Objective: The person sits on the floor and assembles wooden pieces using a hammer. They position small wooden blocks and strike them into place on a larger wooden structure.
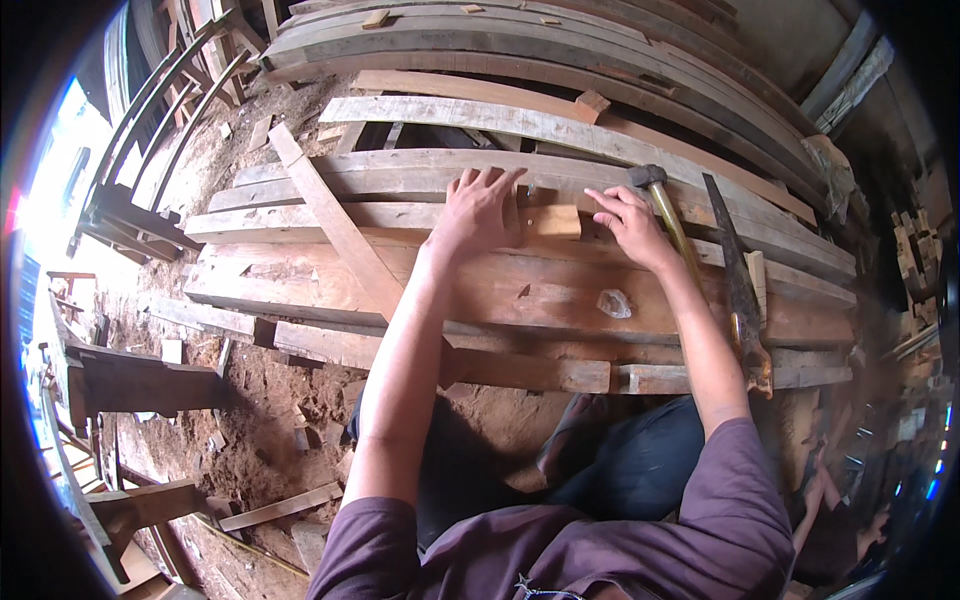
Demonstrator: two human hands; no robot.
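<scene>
Left hand flat on small wood block, pinning it to plank. Right hand fingers loose, holding nothing. Hammer, saw lie unused; block apparently not fixed yet.

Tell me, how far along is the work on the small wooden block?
Done: the small wooden block lies placed on the planks. In hand: the left hand presses it, the right hand touches its end. Left: the hammer and saw lie unused beside.
</scene>
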